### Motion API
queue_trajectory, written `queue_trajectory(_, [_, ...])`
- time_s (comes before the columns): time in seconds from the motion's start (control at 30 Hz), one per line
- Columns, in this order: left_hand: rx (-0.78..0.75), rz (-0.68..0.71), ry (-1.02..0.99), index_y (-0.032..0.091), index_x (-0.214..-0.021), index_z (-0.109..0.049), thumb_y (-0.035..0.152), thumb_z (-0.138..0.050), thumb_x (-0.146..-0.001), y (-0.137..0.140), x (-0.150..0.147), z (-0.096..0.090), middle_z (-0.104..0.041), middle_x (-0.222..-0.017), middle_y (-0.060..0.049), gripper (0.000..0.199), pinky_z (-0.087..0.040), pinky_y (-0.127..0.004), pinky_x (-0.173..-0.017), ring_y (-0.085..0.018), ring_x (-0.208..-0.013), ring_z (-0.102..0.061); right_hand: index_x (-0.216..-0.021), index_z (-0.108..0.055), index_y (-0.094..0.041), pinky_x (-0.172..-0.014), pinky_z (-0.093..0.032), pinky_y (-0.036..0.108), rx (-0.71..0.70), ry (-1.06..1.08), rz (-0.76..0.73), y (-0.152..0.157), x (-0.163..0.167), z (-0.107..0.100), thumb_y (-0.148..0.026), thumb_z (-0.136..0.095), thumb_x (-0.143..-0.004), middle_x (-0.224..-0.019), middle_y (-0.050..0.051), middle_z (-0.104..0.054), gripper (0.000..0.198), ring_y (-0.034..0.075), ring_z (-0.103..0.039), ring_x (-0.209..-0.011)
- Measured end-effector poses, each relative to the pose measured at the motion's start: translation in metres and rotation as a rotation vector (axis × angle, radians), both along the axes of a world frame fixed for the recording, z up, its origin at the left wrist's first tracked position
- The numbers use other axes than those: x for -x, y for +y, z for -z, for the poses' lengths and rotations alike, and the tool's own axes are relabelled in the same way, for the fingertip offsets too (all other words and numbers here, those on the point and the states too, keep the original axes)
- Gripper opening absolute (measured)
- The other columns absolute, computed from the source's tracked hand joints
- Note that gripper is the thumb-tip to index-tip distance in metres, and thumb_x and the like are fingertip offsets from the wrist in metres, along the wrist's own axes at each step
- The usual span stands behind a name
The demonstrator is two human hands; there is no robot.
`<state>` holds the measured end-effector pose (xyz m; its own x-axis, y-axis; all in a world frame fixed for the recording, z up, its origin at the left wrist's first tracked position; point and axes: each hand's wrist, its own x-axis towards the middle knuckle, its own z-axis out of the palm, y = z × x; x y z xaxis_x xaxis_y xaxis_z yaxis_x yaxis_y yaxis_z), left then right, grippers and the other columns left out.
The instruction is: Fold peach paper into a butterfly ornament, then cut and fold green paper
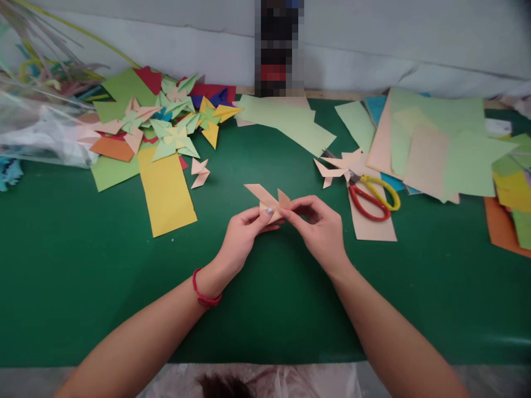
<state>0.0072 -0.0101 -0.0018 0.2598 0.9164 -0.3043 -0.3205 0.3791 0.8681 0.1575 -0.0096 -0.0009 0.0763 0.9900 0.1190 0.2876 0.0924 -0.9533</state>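
Note:
A folded pale peach paper piece point(265, 198) is held between both hands over the middle of the green table. My left hand point(244, 232) pinches its lower left part, thumb on top. On the right side, my right hand point(317, 226) pinches the paper near an upright flap, with thumb and forefinger together. Two corners of the piece stick out upward, one to the left and one by the right fingers. A smaller folded peach piece point(200, 173) lies to the left. Other folded peach pieces point(332, 167) lie to the right, beside the scissors.
Scissors point(373, 196) with red and yellow handles rest on a peach strip point(375, 229). Paper sheets point(427, 155) spread at the back right. Folded paper stars point(176, 135) pile at the back left, near a yellow sheet point(168, 193) and a clear plastic bag point(45, 132).

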Motion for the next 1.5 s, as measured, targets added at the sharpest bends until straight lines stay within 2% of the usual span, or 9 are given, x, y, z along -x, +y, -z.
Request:
queue_trajectory(0.2, [-0.028,0.001,0.056,0.017,-0.093,-0.071,0.036,-0.059,-0.084,-0.001,-0.0018,0.0002,-0.07,-0.104,-0.006,0.024,-0.051,-0.032,-0.088,-0.021,-0.101,-0.063,-0.078,-0.061,-0.021,-0.071,-0.051,0.029,-0.022,0.013,-0.003,0.0008,-0.0011,0.001,-0.026,-0.069,-0.076,-0.078,-0.001,-0.063,0.009,0.014,-0.061,-0.074])
queue_trajectory(0.37, [-0.035,-0.004,0.088,0.015,-0.096,-0.07,0.033,-0.065,-0.079,-0.0014,-0.0033,-0.0009,-0.07,-0.103,-0.007,0.025,-0.051,-0.031,-0.087,-0.02,-0.097,-0.065,-0.078,-0.061,-0.021,-0.071,-0.051,0.028,-0.032,0.028,-0.019,0.001,-0.0018,0.0011,-0.023,-0.068,-0.076,-0.078,-0.001,-0.062,0.007,0.013,-0.06,-0.074])
queue_trajectory(0.5, [-0.023,-0.04,0.119,0.015,-0.088,-0.07,0.03,-0.067,-0.077,-0.0013,-0.0036,-0.0009,-0.071,-0.094,-0.005,0.02,-0.052,-0.03,-0.084,-0.018,-0.09,-0.066,-0.077,-0.06,-0.021,-0.072,-0.051,0.028,-0.029,0.044,-0.033,0.0005,-0.0007,0.0006,-0.024,-0.069,-0.075,-0.077,-0.001,-0.062,0.009,0.013,-0.06,-0.074])
queue_trajectory(0.7, [-0.049,-0.063,0.165,0.015,-0.076,-0.068,0.03,-0.067,-0.077,-0.0008,-0.0021,0.0028,-0.069,-0.08,-0.002,0.016,-0.052,-0.028,-0.083,-0.015,-0.081,-0.065,-0.081,-0.062,-0.02,-0.069,-0.051,0.027,0.111,0.026,-0.039,0.0019,-0.0015,0.0006,-0.034,-0.068,-0.076,-0.081,0.0,-0.065,0.016,0.013,-0.062,-0.074])
queue_trajectory(0.83, [-0.07,-0.077,0.228,0.015,-0.073,-0.068,0.03,-0.067,-0.077,-0.0009,-0.0017,0.0043,-0.068,-0.074,-0.001,0.016,-0.052,-0.029,-0.081,-0.015,-0.079,-0.065,-0.077,-0.064,-0.019,-0.066,-0.049,0.027,0.17,-0.011,-0.048,0.0029,-0.0031,0.0006,-0.038,-0.068,-0.075,-0.076,0.001,-0.065,0.02,0.014,-0.062,-0.07])
queue_trajectory(1.17, [-0.07,-0.067,0.223,0.015,-0.072,-0.066,0.027,-0.065,-0.079,-0.0015,-0.0026,0.0008,-0.068,-0.074,-0.001,0.014,-0.052,-0.028,-0.083,-0.015,-0.08,-0.067,-0.07,-0.061,-0.019,-0.063,-0.046,0.026,0.068,-0.087,-0.03,0.0025,-0.0025,-0.0018,-0.035,-0.066,-0.077,-0.071,-0.001,-0.06,0.018,0.011,-0.057,-0.065])
queue_trajectory(1.4, [-0.039,-0.046,0.204,0.014,-0.075,-0.066,0.028,-0.065,-0.079,-0.0013,-0.0032,-0.0004,-0.07,-0.081,-0.003,0.014,-0.053,-0.028,-0.082,-0.015,-0.081,-0.067,-0.07,-0.059,-0.019,-0.062,-0.044,0.027,0.064,-0.18,-0.058,0.0023,-0.0028,-0.0007,-0.034,-0.062,-0.08,-0.07,-0.001,-0.059,0.019,0.012,-0.055,-0.064])
queue_trajectory(1.5, [-0.039,-0.043,0.208,0.015,-0.073,-0.065,0.029,-0.066,-0.078,-0.0009,-0.0021,0.0002,-0.069,-0.078,-0.002,0.015,-0.052,-0.028,-0.082,-0.015,-0.08,-0.067,-0.073,-0.06,-0.019,-0.064,-0.045,0.027,0.064,-0.177,-0.094,0.0028,-0.0036,-0.0023,-0.034,-0.06,-0.082,-0.073,0.0,-0.059,0.018,0.012,-0.056,-0.067])
